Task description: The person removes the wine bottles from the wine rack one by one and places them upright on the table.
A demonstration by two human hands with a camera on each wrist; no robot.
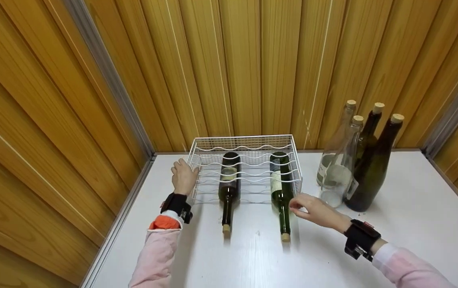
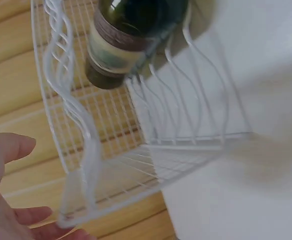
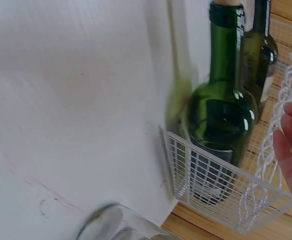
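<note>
A white wire wine rack (image 1: pixel 296 160) with wavy rails stands against the back wall. Two corked green wine bottles lie in it with necks toward me: a darker left bottle (image 1: pixel 227 194) and a brighter green right bottle (image 1: pixel 280 196). My left hand (image 1: pixel 184 177) is at the rack's left side; in the left wrist view its thumb and fingers (image 2: pixel 33 215) spread apart around the near corner. Beside the right bottle's shoulder hovers my right hand (image 1: pixel 315 210), fingers loosely bent and nothing between them. The right wrist view shows its fingers (image 3: pixel 291 140) close to the wavy rails.
To the right of the rack several corked bottles stand upright in a tight group: clear glass bottles (image 1: pixel 335 180) and dark bottles (image 1: pixel 367 182). They share the white table (image 1: pixel 245 264). Wood-patterned panels (image 1: pixel 245 80) rise behind and at both sides.
</note>
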